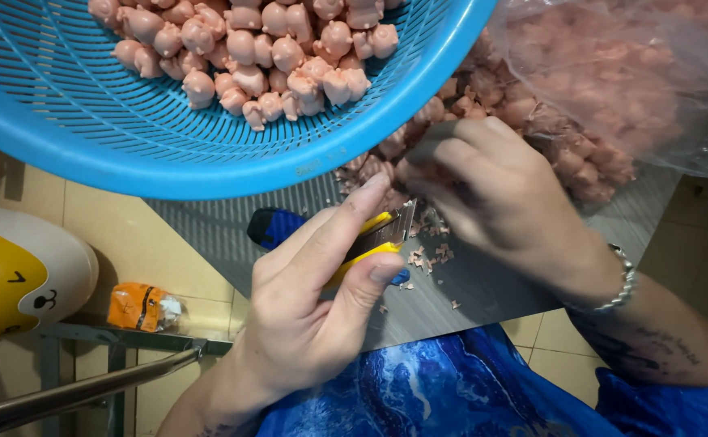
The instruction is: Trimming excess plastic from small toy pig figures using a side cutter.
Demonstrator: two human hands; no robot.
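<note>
Apparently a trimming step was in hand: the utility knife [370,243] was gripped by the closed left hand [305,316], and a small pink figure [410,170], above the grey board [483,283], was pinched by the right hand [499,202]. A steady, shallow cut was judged necessary next.

One blue basket [167,154], holding some forty small pink pig figures [248,48], though the heap hides part of them. One clear bag [653,81] of more, too blurred to count. One yellow utility knife [370,239]. Two hands, one bracelet [621,283], one orange packet [139,307].
</note>
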